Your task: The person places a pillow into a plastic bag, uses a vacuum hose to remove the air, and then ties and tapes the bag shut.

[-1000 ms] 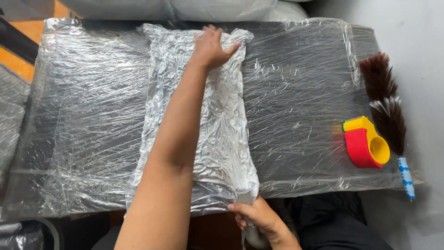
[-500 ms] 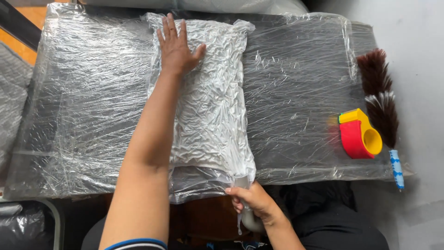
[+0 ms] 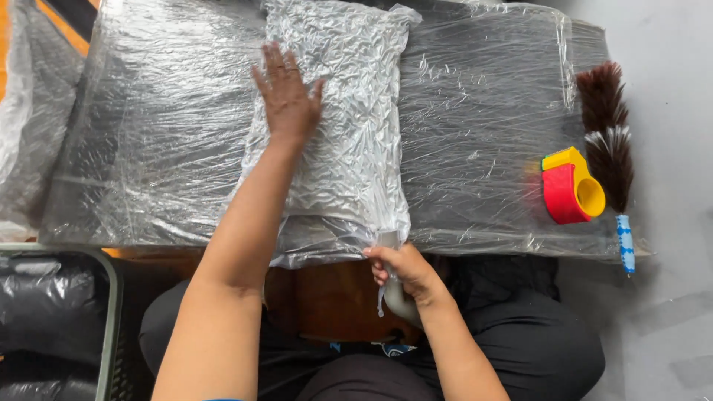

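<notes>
While the crinkled silver bag (image 3: pixel 349 141) lies lengthwise across the middle of the bench (image 3: pixel 483 126), reaching from the far edge to the near edge and hanging slightly over it, the left hand (image 3: pixel 288 100) rests flat on its upper left part, fingers spread wide and palm down, gripping nothing. At the near edge, the right hand (image 3: pixel 405 269) is closed in a pinch on the bag's near right corner, where a pale nozzle (image 3: pixel 394 293) hangs down below the fingers. Clear plastic film (image 3: pixel 148 134) is stretched over the whole dark top of the bench, wrinkled and shiny, and the bag sits on this film. Near the right edge stands a red and yellow tape dispenser (image 3: pixel 570 194), well apart from the bag. Just beside it, along the right edge, lies a feather duster (image 3: pixel 607 141) with dark brown and white feathers and a blue-and-white handle pointing toward the near right corner. Below the near left corner sits a crate (image 3: pixel 111 319) holding a black plastic sack (image 3: pixel 48 304).
</notes>
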